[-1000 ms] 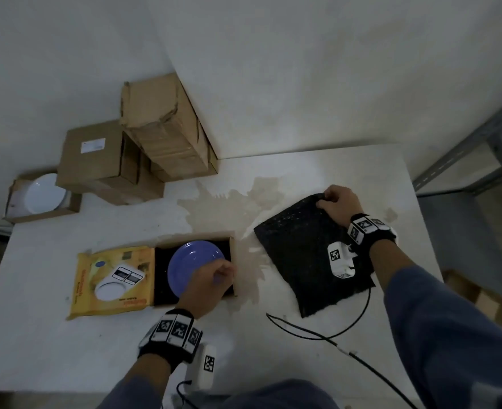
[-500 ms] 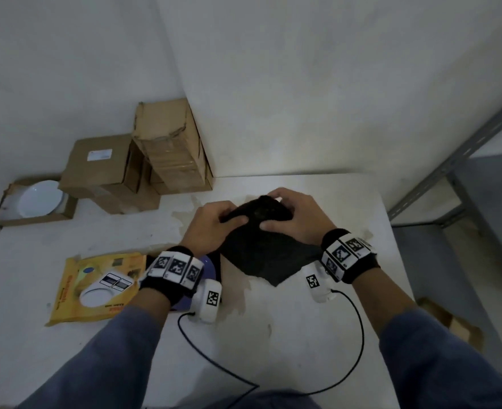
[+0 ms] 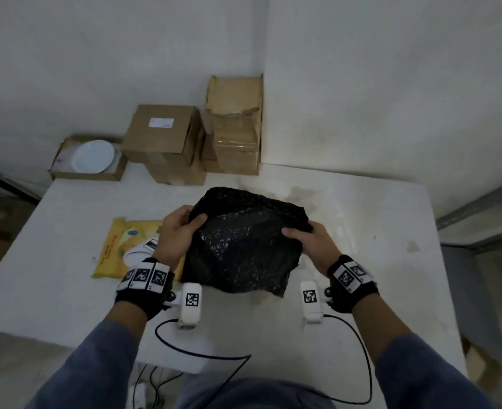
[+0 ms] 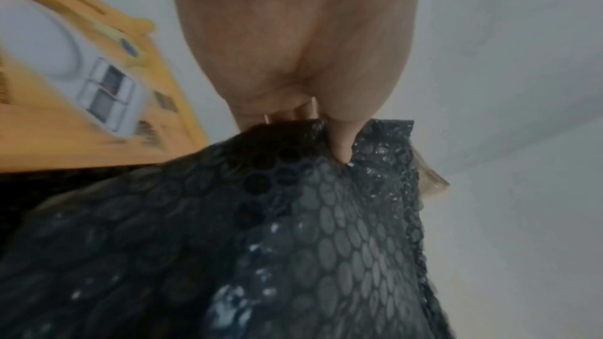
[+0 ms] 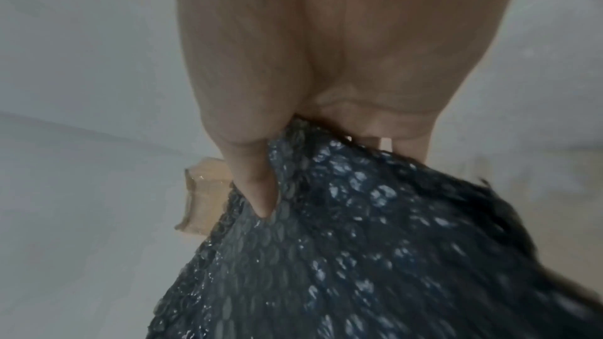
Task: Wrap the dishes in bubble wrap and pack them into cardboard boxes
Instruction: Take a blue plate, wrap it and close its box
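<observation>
A black bubble wrap sheet hangs spread between both hands above the middle of the white table. My left hand pinches its upper left corner, with the thumb on top of the sheet. My right hand pinches the upper right edge the same way, its thumb pressed into the bubbles. A white plate lies in an open box at the far left. The blue plate is out of sight behind the sheet and my left wrist.
A yellow plate package lies flat on the table beside my left hand. Stacked cardboard boxes and a taller worn box stand against the back wall. Black cables trail from both wrists. A metal shelf frame stands to the right.
My left hand left the blue plate and joined the right on the bubble wrap. Both hands lifted the sheet off the table and now hold it spread wide, further left.
</observation>
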Demonstrator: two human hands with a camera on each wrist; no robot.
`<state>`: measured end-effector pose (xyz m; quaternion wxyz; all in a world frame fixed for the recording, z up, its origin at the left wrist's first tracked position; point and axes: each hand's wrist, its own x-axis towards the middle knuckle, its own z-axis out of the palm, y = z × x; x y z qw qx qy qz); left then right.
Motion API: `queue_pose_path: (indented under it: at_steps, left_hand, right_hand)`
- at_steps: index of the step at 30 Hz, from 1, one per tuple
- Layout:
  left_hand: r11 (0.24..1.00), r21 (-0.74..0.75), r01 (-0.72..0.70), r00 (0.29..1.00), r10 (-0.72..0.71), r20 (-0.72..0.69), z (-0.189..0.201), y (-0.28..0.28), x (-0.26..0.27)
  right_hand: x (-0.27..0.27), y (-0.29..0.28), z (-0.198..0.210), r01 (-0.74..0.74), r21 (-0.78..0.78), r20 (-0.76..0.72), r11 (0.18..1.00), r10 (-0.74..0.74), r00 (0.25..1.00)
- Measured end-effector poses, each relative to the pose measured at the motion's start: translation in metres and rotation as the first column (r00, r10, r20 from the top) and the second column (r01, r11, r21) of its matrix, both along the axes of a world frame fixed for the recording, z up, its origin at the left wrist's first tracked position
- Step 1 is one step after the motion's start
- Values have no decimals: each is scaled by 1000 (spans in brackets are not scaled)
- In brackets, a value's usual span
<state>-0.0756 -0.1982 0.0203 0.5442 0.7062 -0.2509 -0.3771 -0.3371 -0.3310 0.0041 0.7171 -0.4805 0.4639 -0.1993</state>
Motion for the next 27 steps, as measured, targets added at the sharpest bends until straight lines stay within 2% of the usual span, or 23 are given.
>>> queue_pose_path:
  at_steps: [3,6,11,17,21,24,27]
  left_hand:
    - [996,15,-90,993,91,-78,-13,20,16]
    - [990,90,-112,991,118,-62,-33,36,35]
    - [942,334,30,992,14,-127,-68,61,52]
    - [930,353,99,979,-28,-203,-80,63,63]
    - [946,292,142,969,-72,-238,-76,56,69]
    - [959,234,160,985,-142,-94,-80,49,75]
    - [965,235,119,990,-134,50,-87,41,76]
  right_hand:
    - [27,22,-16,-5,88,-49,996,9,999]
    - [44,42,-28,54,94,-97,994,-45,994]
    - [52,67,-45,116,79,-229,990,-95,969]
    - [57,82,-61,167,68,-328,984,-136,935]
    - [65,81,-61,264,-2,-344,964,-249,905]
    - [70,75,-68,248,-149,-424,957,-289,858]
    - [72,74,-76,218,-242,-501,945,-315,806]
